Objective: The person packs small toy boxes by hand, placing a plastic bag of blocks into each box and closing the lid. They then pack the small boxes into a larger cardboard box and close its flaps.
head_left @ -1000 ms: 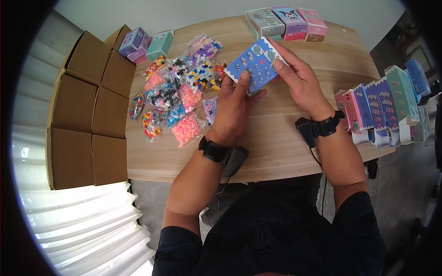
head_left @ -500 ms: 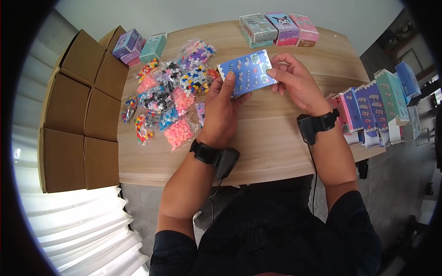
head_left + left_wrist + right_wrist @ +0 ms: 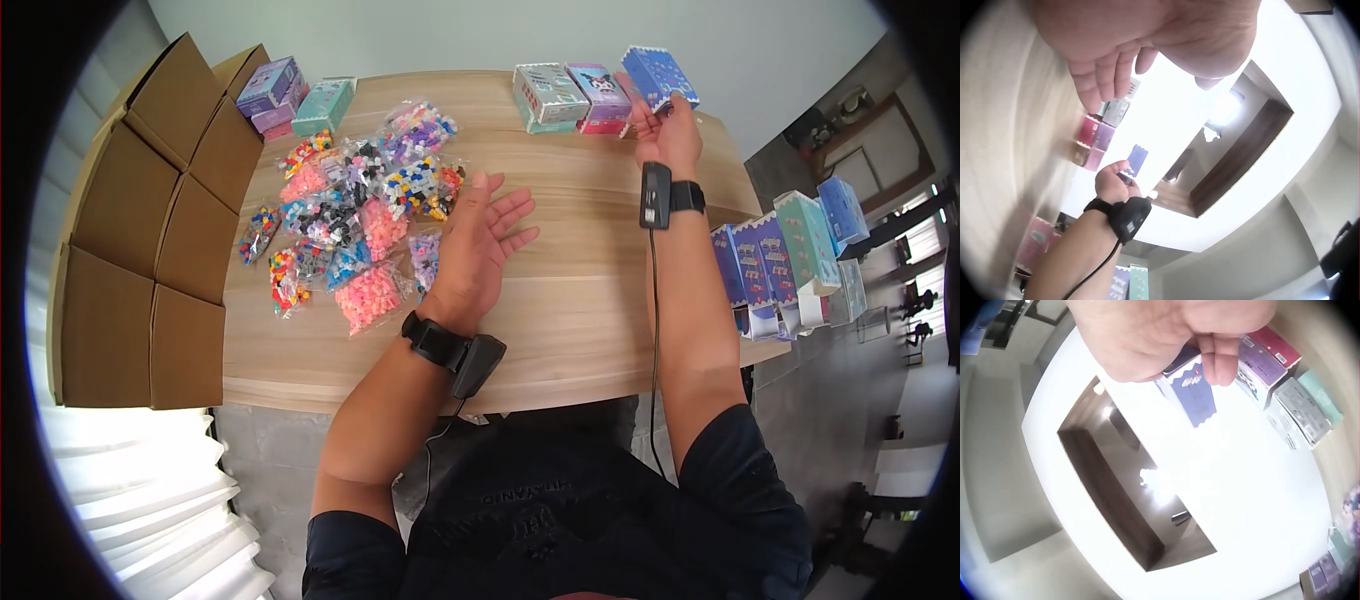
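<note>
At the far back right of the table, my right hand (image 3: pixel 672 138) grips a small blue patterned box (image 3: pixel 660 76) by its near end. The same blue box (image 3: pixel 1196 397) shows its scalloped edge below my fingers in the right wrist view. It is held up, overlapping the back row of boxes beside a purple box (image 3: pixel 602 95) with a cartoon figure. A grey box (image 3: pixel 550 92) stands left of that. My left hand (image 3: pixel 480 245) holds nothing, fingers spread and palm turned to the right, just beside plastic bags of colourful small bricks (image 3: pixel 385 225).
Brown cardboard cartons (image 3: pixel 105 335) line the left edge of the wooden table (image 3: pixel 580 310). A teal box (image 3: pixel 325 106) and purple boxes (image 3: pixel 268 88) sit at the back left. More coloured boxes (image 3: pixel 770 260) stand along the right edge. A cable (image 3: pixel 654 330) runs from my right wrist.
My left hand has let go of the blue box. My right hand has carried it away to the back right, over the row of boxes. The head view has shifted slightly.
</note>
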Action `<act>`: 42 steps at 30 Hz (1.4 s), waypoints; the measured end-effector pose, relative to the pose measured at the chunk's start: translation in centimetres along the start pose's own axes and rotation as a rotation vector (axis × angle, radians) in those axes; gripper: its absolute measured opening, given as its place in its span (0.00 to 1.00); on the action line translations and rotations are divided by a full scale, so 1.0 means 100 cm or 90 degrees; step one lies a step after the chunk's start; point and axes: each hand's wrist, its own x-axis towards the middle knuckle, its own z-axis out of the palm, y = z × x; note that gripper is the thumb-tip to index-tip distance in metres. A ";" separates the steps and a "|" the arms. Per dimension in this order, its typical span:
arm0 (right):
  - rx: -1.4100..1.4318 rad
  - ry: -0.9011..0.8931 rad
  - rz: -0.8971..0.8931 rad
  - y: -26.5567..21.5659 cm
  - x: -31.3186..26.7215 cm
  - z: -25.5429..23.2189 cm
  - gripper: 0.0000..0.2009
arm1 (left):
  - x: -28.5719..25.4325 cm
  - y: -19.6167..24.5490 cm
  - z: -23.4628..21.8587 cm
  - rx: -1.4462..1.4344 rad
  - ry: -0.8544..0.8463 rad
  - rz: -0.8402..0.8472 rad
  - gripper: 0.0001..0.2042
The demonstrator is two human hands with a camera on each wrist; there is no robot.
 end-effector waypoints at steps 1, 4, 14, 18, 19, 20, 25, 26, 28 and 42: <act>-0.025 0.043 0.009 0.002 0.005 0.004 0.13 | 0.000 0.000 0.000 -0.001 -0.004 -0.004 0.38; -0.114 0.105 0.027 0.011 0.017 0.008 0.16 | -0.001 0.001 0.003 -0.001 0.002 -0.010 0.37; -0.290 0.018 0.037 0.036 0.006 -0.026 0.12 | 0.000 -0.004 -0.008 0.077 -0.239 -0.185 0.21; -0.473 -0.285 -0.070 0.053 -0.048 -0.020 0.08 | -0.016 0.004 0.002 0.182 -0.499 -0.303 0.19; -0.504 -0.389 -0.031 0.053 -0.065 -0.015 0.06 | -0.019 0.003 0.003 0.218 -0.552 -0.326 0.19; -0.551 -0.496 -0.021 0.051 -0.086 -0.009 0.06 | -0.020 0.004 0.002 0.239 -0.591 -0.338 0.19; -0.732 -0.855 -0.145 0.033 -0.141 0.006 0.09 | -0.018 0.005 -0.001 0.291 -0.708 -0.392 0.22; -0.750 -0.841 -0.243 0.019 -0.149 0.007 0.09 | -0.018 0.014 0.002 0.293 -0.706 -0.413 0.22; -0.805 -0.805 -0.438 -0.017 -0.162 0.001 0.08 | -0.017 0.012 0.001 0.284 -0.678 -0.416 0.20; -0.987 -0.050 -0.650 -0.313 -0.167 -0.108 0.28 | -0.025 0.006 0.007 0.202 -0.546 -0.335 0.27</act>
